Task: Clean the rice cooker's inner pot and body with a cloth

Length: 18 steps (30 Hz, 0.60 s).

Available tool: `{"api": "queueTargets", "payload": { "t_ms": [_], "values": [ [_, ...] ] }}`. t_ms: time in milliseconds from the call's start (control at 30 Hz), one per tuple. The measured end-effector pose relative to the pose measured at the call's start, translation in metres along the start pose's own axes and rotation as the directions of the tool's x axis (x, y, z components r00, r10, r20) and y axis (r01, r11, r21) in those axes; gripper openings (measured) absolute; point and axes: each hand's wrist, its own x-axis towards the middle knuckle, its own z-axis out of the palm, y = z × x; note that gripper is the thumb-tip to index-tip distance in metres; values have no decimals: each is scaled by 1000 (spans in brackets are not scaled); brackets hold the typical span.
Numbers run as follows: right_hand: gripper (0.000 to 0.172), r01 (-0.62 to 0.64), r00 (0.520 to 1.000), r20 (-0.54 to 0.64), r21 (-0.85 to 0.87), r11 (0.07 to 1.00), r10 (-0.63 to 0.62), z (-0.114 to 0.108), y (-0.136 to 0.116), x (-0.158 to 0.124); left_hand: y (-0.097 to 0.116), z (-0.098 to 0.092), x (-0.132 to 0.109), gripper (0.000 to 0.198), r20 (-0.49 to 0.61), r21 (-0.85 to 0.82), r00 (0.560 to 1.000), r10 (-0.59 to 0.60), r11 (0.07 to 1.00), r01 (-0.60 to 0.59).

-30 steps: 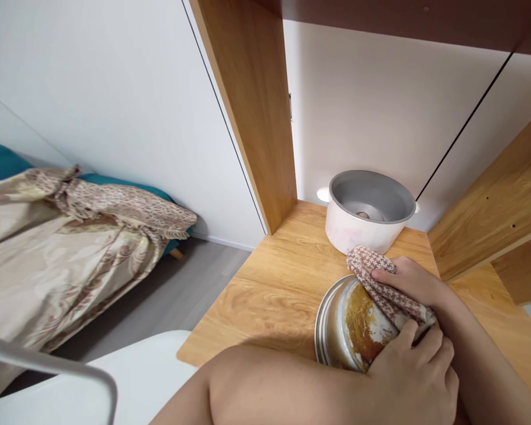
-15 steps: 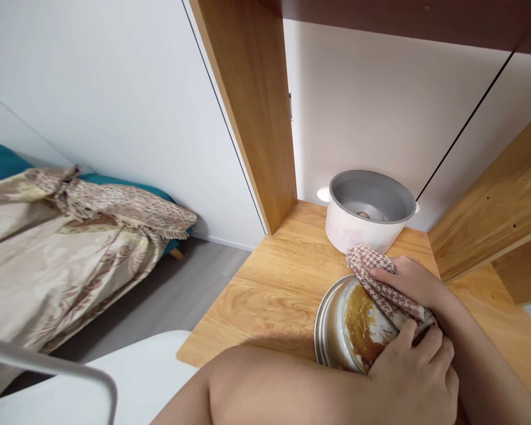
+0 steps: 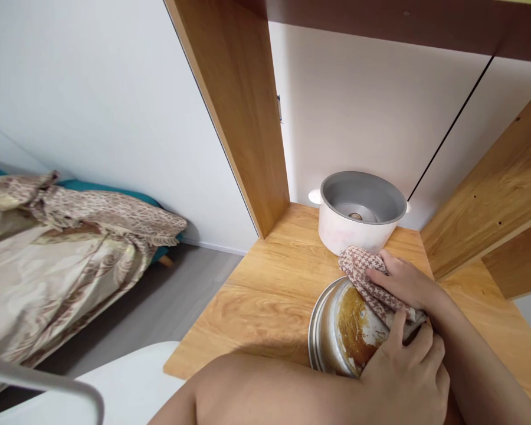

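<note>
Brown scorch marks cover the exposed face of a metal pot (image 3: 343,330). I cannot tell whether that face is its inside or its underside. It is tipped on its side on the wooden desk (image 3: 265,295), just in front of the white cooker (image 3: 358,230), with the stained face turned leftward.

The left hand (image 3: 407,378) grips the pot's near edge, with its fingers (image 3: 425,354) curled shut over the rim and the thumb lying up against the cloth. The right hand (image 3: 409,283) presses a red-and-white checked cloth (image 3: 363,274) onto the pot's upper rim, its fingers bent down and closed on the fabric. The cloth's far corner lies just short of the cooker's wall.

The cooker stands upright at the back of the desk, grey inside. A wooden upright panel (image 3: 239,118) rises just left of it. Far left of the cooker, and lower, is a bed (image 3: 62,265) draped in patterned beige fabric. A white chair (image 3: 128,389) sits left of the cooker and nearer the camera.
</note>
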Motion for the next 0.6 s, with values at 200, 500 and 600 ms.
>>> {"api": "queueTargets", "payload": {
  "t_ms": [200, 500, 600],
  "values": [
    [37, 37, 998, -49, -24, 999, -38, -2, -4, -5, 2, 4, 0, 23, -21, -35, 999, -38, 999, 37],
    [40, 55, 997, -55, -10, 998, -55, -2, -9, -14, 6, 9, 0, 23, -69, -35, 994, -84, 996, 82],
    [38, 104, 994, -26, 105, 989, -101, -1, -6, -11, 5, 8, 1, 24, -53, -32, 995, -85, 996, 83]
  ]
}}
